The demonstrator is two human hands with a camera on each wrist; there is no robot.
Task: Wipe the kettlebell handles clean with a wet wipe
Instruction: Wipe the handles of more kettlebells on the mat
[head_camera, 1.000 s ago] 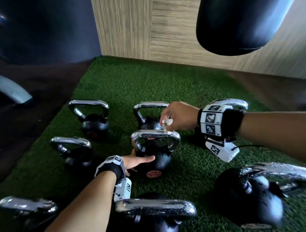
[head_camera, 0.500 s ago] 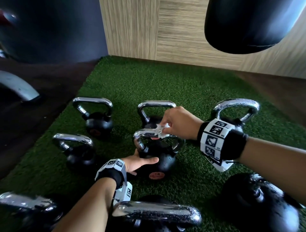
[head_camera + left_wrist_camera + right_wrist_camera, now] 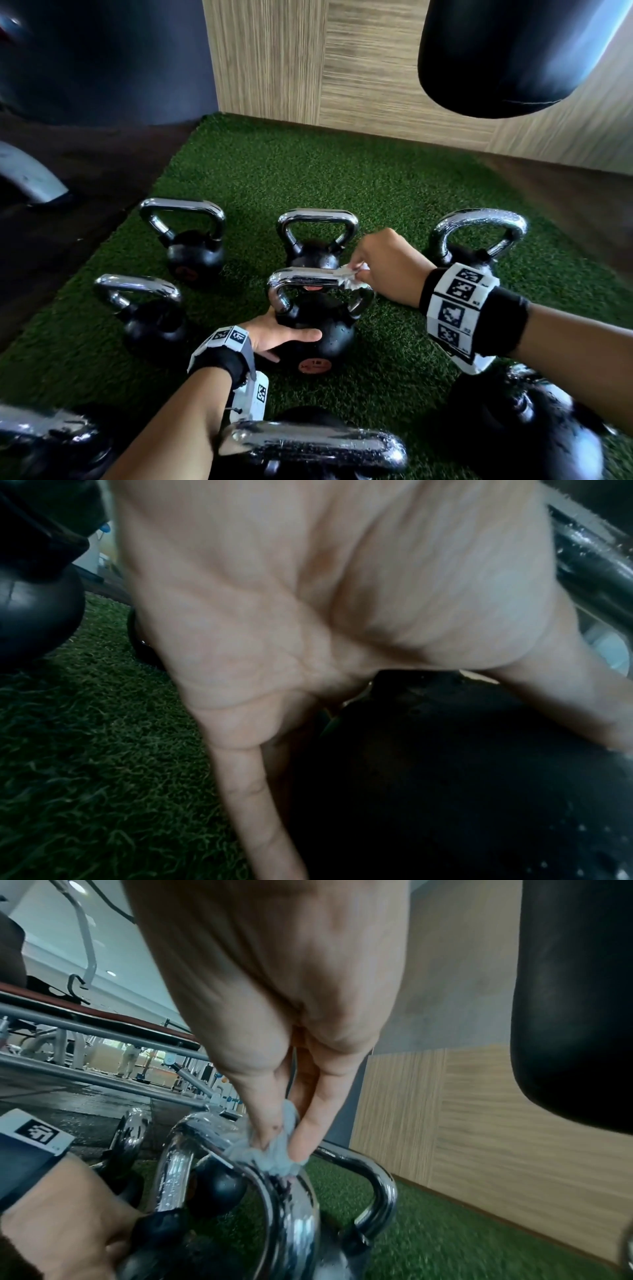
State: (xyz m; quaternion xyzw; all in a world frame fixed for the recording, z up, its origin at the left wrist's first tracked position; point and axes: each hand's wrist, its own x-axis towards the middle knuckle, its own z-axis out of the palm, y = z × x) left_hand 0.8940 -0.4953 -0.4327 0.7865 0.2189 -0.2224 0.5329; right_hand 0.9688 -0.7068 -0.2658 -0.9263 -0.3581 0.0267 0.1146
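A black kettlebell (image 3: 322,329) with a chrome handle (image 3: 305,279) stands mid-turf. My right hand (image 3: 383,263) pinches a crumpled white wet wipe (image 3: 352,278) and presses it on the right end of that handle. In the right wrist view, thumb and fingertips squeeze the wipe (image 3: 277,1153) against the wet chrome handle (image 3: 240,1167). My left hand (image 3: 277,335) lies spread on the ball's left front, thumb stretched across it. The left wrist view shows the palm (image 3: 342,615) and straight fingers against the dark ball (image 3: 445,777).
Several more chrome-handled kettlebells surround it on the green turf (image 3: 342,178): one behind (image 3: 317,240), two left (image 3: 191,240) (image 3: 147,308), one right (image 3: 476,236), others near me (image 3: 308,445). A black punching bag (image 3: 507,51) hangs at top right. A wooden wall (image 3: 308,68) stands behind.
My right hand came down onto the handle with the wipe and slid it from the middle toward the right end. The left hand stayed on the ball.
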